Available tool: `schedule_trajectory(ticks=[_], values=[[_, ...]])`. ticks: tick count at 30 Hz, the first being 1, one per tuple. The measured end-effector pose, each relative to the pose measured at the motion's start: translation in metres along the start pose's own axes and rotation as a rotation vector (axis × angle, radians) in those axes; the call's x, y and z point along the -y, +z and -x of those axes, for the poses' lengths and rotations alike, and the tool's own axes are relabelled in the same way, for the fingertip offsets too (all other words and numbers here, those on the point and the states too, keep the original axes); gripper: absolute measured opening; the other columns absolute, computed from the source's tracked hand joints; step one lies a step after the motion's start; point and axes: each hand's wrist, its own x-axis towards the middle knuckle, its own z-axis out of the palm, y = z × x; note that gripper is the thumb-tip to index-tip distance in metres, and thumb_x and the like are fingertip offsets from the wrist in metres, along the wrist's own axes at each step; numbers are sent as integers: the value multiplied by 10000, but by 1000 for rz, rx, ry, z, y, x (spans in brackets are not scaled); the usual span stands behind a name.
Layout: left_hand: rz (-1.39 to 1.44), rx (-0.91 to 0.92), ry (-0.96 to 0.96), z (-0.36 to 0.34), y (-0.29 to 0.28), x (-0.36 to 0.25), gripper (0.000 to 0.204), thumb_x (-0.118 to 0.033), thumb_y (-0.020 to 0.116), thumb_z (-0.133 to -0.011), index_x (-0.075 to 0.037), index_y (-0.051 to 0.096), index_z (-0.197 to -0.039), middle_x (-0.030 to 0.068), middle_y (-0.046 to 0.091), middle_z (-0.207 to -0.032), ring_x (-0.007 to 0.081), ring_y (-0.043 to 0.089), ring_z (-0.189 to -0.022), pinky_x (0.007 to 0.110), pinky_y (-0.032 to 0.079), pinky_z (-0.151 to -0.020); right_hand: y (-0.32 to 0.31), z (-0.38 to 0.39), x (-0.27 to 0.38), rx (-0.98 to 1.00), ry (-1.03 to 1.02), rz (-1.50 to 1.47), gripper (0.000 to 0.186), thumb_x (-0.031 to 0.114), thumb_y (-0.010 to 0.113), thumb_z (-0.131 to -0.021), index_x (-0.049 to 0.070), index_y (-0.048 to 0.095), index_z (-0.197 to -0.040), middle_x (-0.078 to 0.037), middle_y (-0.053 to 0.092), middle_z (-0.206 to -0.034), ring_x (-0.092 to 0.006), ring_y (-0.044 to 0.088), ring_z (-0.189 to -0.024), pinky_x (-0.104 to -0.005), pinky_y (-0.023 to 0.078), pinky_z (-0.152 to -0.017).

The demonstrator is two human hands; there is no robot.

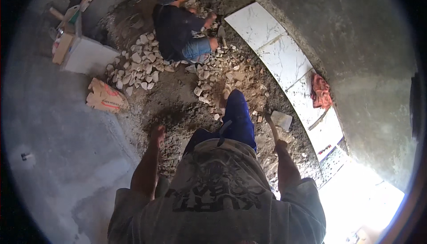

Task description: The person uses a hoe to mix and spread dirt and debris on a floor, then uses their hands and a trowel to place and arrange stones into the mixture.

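Note:
My right hand (280, 146) is closed round the lower end of a long, slightly curved wooden handle (272, 128). Beside its upper end lies a flat pale square piece (282, 120); whether the two are joined I cannot tell. On the other side of my body, my left hand (158, 134) hangs low over dark, damp soil (171, 117). Its fingers are too small and shaded to make out. My blue-clad knee (239, 110) juts forward between my hands, near scattered broken stones (205, 86).
A co-worker (175, 30) crouches ahead by a stone pile (142, 64), hands near a trowel (221, 33). White marbled tiles (284, 57) line the right wall, with a red cloth (321, 92) on them. A torn paper bag (106, 96) and stacked pale boxes (86, 55) are left.

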Motion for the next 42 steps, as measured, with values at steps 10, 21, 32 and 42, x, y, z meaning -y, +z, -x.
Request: schedule_trajectory(ticks=[10, 21, 32, 42], values=[[-24, 219, 132, -17, 68, -136, 486, -317, 555, -955, -89, 457, -1373, 108, 537, -1265, 271, 504, -1158, 426, 406, -946, -92, 22, -18, 46, 48, -158, 202, 209, 612, -864, 151, 678, -1047, -80, 701, -1043, -247, 677, -993, -397, 560, -804], [-225, 221, 147, -11, 84, -163, 435, -355, 631, -885, -116, 589, -1246, 35, 635, -1004, 152, 568, -860, 335, 447, -700, -141, -4, -54, 84, 115, -264, 240, 210, 665, -841, 166, 686, -1076, -71, 695, -1075, -244, 667, -1026, -402, 557, -817], [-782, 407, 421, -55, 118, -276, 439, -391, 608, -898, -100, 609, -1227, 44, 654, -980, 141, 601, -823, 304, 472, -635, -129, -2, -40, 114, 301, -446, 263, 310, 530, -926, 173, 726, -1037, -53, 706, -1056, -236, 670, -1015, -397, 552, -795], [-689, 505, 553, -72, 175, -385, 290, -199, 554, -958, -33, 592, -1192, 66, 634, -1050, 158, 618, -833, 310, 511, -693, -134, -9, -55, 84, 387, -524, 270, 317, 552, -909, 149, 730, -1023, -60, 720, -992, -236, 693, -939, -382, 557, -761]])
